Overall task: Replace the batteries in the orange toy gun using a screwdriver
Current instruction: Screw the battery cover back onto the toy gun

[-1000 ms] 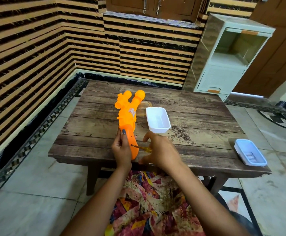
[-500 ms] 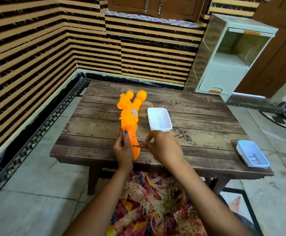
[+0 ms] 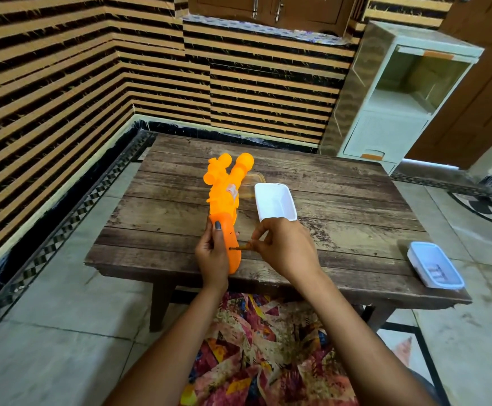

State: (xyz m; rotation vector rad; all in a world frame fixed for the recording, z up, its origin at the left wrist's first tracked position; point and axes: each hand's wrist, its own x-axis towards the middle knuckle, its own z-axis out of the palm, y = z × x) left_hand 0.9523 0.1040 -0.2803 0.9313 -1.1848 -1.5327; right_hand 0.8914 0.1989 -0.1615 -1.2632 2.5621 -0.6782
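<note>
Your right hand has swung the pinched screwdriver onto the orange toy gun. Your left hand, at 9 o'clock, grips it steady.

Honestly, nothing readable here. There's a small pale sticker on the side of the orange toy gun, but whatever's printed on it is way too blurry to make out. The blue-rimmed tub on the counter has dark marks inside, and I can't read those either.
</note>
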